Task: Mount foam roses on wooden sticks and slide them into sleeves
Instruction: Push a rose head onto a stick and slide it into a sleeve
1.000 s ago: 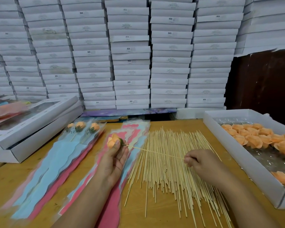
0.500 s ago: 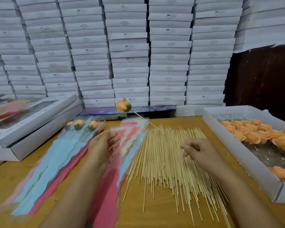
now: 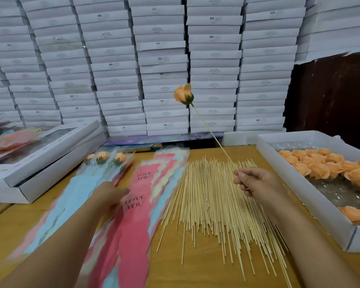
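My right hand (image 3: pixel 256 181) pinches the lower end of a thin wooden stick (image 3: pixel 210 132). An orange foam rose (image 3: pixel 183 95) with a green base sits on the stick's raised far tip. My left hand (image 3: pixel 107 195) is blurred and lies on the pile of pink and blue "LOVE YOU" sleeves (image 3: pixel 137 196); its fingers are too blurred to read. A wide heap of bare sticks (image 3: pixel 212 206) covers the table between my hands. Three sleeved roses (image 3: pixel 106 159) lie at the far end of the left sleeve pile.
A white tray (image 3: pixel 295 190) at the right holds several loose orange foam roses (image 3: pixel 324 165). Windowed white boxes (image 3: pixel 40 154) stand at the left. Stacked white boxes (image 3: pixel 164 65) wall off the back of the wooden table (image 3: pixel 197 271).
My left hand let go of the rose and dropped onto the sleeves. My right hand swung the stick up, lifting the rose high over the far edge of the table.
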Demonstrator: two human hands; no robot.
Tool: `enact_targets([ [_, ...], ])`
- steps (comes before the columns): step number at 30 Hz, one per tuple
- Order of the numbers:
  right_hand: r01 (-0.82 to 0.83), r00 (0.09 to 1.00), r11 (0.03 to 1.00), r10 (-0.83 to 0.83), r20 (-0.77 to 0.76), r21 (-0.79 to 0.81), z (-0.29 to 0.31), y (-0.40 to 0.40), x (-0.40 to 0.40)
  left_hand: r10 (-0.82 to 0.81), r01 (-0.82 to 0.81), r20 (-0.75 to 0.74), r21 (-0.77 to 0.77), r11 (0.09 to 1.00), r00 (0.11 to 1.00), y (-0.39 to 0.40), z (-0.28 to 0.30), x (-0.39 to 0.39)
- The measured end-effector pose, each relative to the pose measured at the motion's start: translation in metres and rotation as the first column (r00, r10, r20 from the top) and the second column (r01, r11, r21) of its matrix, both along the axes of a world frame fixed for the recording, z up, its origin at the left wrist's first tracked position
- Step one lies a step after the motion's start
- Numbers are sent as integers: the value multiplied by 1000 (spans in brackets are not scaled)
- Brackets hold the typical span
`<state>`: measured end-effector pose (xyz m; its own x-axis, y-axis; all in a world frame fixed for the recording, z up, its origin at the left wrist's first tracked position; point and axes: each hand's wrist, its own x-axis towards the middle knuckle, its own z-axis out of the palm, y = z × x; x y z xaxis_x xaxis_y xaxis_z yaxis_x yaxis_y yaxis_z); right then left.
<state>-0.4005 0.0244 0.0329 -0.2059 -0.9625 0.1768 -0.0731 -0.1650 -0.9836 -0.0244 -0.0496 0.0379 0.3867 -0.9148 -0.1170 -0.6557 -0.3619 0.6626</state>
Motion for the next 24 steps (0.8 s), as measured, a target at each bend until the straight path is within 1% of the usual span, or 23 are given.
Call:
enact_targets([
  [2, -2, 1000, 1000, 2, 12, -1, 0, 0, 0, -42, 35, 111, 63, 997, 993, 2, -5, -2],
  [4, -9, 999, 1000, 9, 36, 3, 1, 0, 0, -84, 66, 171, 107, 992, 982, 0, -6, -6],
  [6, -21, 998, 1000, 20, 61, 9, 1, 0, 0, -106, 84, 192, 119, 989, 976, -1, -8, -12],
  [9, -33, 995, 999, 31, 98, 19, 1, 0, 0, -44, 39, 117, 42, 998, 992, -2, -13, -16],
  [13, -64, 990, 998, 60, 130, 29, 0, 0, -1, 12, -15, -45, -62, 998, 999, -1, -17, -15],
  [16, -89, 986, 995, 83, 148, 35, -1, 0, -2, 27, -35, -83, -96, 995, 996, 2, -21, -11],
  [17, -96, 985, 995, 89, 151, 37, -1, 0, -2, 34, -42, -82, -105, 994, 996, 2, -23, -11],
  [22, -125, 982, 991, 117, 149, 43, -1, 0, -1, 44, -37, 37, -178, 983, 998, 2, -28, -11],
  [24, -141, 978, 989, 132, 160, 50, 0, 0, -2, 52, -34, 69, -238, 971, 996, 3, -28, -11],
])
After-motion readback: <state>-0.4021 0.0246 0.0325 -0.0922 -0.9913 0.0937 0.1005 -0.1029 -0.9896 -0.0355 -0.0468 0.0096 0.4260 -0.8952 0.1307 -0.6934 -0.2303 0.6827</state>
